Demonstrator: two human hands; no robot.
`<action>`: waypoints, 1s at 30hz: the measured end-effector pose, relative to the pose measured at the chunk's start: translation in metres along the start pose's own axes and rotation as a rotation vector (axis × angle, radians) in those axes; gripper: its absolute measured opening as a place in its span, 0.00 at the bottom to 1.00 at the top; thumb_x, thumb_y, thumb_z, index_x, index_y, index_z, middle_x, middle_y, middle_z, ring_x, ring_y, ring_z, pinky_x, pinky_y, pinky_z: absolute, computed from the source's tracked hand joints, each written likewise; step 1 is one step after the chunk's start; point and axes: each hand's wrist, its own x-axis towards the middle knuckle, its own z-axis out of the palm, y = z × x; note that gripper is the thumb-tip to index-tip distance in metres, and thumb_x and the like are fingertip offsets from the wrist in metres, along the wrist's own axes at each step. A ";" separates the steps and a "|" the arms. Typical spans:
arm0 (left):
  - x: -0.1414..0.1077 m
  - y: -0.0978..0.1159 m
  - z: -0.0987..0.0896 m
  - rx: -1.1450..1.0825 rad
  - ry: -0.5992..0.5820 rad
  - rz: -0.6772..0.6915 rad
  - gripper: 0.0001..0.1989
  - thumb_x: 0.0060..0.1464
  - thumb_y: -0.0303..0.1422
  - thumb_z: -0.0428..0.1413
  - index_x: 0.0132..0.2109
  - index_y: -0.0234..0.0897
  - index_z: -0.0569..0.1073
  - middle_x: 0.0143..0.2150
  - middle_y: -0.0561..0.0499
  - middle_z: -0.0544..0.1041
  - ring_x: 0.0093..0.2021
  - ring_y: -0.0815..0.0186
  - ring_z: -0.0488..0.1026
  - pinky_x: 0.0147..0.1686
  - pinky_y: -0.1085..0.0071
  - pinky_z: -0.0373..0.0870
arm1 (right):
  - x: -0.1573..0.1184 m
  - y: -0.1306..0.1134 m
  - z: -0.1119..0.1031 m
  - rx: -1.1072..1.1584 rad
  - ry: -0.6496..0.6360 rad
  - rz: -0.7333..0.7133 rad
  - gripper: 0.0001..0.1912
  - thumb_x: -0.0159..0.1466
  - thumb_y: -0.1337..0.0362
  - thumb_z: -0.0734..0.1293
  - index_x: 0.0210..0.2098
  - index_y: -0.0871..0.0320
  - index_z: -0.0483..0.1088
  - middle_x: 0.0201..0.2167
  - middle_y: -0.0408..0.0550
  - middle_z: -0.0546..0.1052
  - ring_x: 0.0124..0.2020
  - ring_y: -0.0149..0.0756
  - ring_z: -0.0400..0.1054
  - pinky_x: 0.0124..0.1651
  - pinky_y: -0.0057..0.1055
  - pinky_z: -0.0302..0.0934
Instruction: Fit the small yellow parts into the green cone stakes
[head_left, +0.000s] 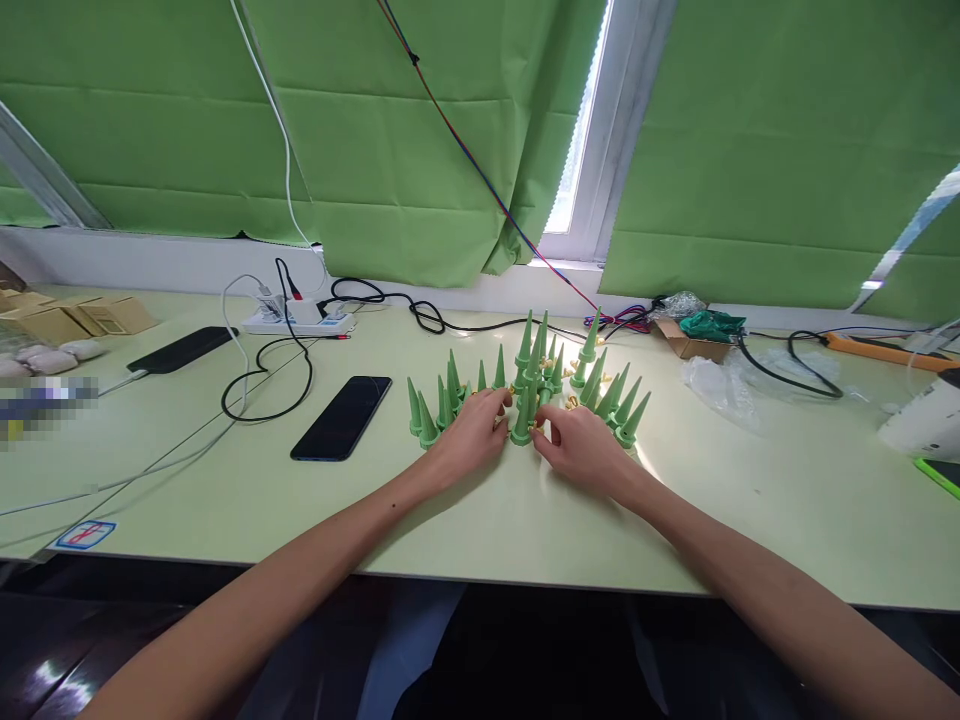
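Note:
Several green cones [424, 418] stand upright in a cluster on the table, their points up. Small gold-coloured pieces [573, 402] show among them, too small to make out fully; they look like rings. My left hand [477, 428] is at the front left of the cluster, its fingers curled together beside a middle cone [520, 425]. On the other side of that cone is my right hand [583, 444], thumb and forefinger bent toward each other near its base. What either hand's fingertips hold is hidden or too small to name.
A black phone [341, 418] lies left of the cones. Behind are a power strip [315, 322] and black cables [431, 318]. Toward the right sit a small cardboard box [688, 342] and clear plastic bags [721, 388]. A dark flat device [184, 350] and cartons [105, 315] lie far left.

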 end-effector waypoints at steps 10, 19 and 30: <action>0.002 0.009 0.000 -0.041 0.035 -0.005 0.18 0.58 0.20 0.43 0.52 0.35 0.70 0.51 0.43 0.73 0.53 0.58 0.70 0.52 0.61 0.67 | 0.000 0.001 0.001 -0.006 0.007 -0.003 0.06 0.66 0.64 0.62 0.37 0.57 0.70 0.21 0.43 0.73 0.25 0.34 0.66 0.27 0.29 0.47; 0.016 0.000 0.006 -0.085 -0.024 0.041 0.13 0.53 0.18 0.46 0.35 0.36 0.72 0.51 0.40 0.76 0.65 0.52 0.63 0.57 0.57 0.67 | 0.000 -0.002 0.000 -0.015 -0.005 -0.007 0.07 0.66 0.64 0.61 0.36 0.58 0.70 0.22 0.44 0.73 0.25 0.34 0.65 0.26 0.29 0.45; 0.026 -0.001 0.007 -0.060 -0.069 0.031 0.10 0.52 0.20 0.47 0.28 0.37 0.67 0.39 0.42 0.77 0.53 0.52 0.73 0.46 0.62 0.71 | 0.000 -0.001 0.003 -0.021 -0.025 -0.004 0.06 0.66 0.65 0.61 0.36 0.57 0.70 0.22 0.44 0.72 0.25 0.35 0.65 0.27 0.29 0.46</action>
